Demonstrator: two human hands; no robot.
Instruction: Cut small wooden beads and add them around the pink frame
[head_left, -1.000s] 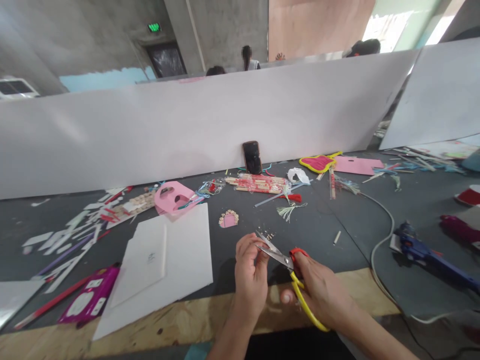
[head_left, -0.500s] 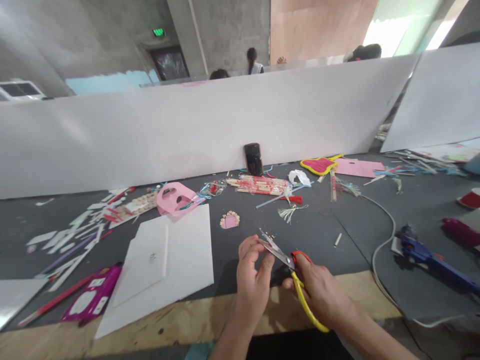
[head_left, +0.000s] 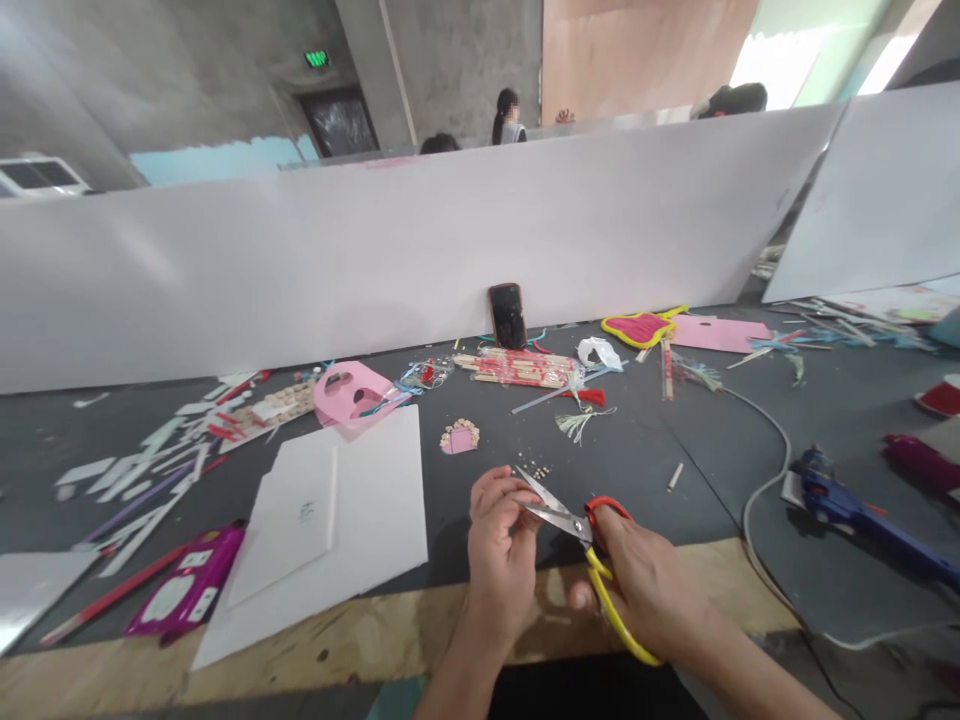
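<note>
My right hand [head_left: 637, 570] grips a pair of scissors [head_left: 576, 525] by the handles, one red and one yellow. Their blades stand apart and point left, the tips by the fingers of my left hand [head_left: 501, 535]. That hand is pinched closed; whatever sits between its fingertips is too small or hidden to make out. Just beyond the blades, tiny pale bits [head_left: 536, 468] are scattered on the dark tabletop. A little farther off lies a small pink piece [head_left: 460, 438] edged with pale beads or chips.
White boards [head_left: 330, 535] and a purple packet [head_left: 191, 585] lie to the left. A phone [head_left: 508, 316] leans on the white partition [head_left: 420, 250], behind wrapped sticks [head_left: 517, 368]. On the right sit a blue glue gun [head_left: 862, 520] and its pale cable [head_left: 754, 520].
The scissor blades have opened wider, and my left hand has shifted slightly left. More pale bits are visible on the table beyond the blades.
</note>
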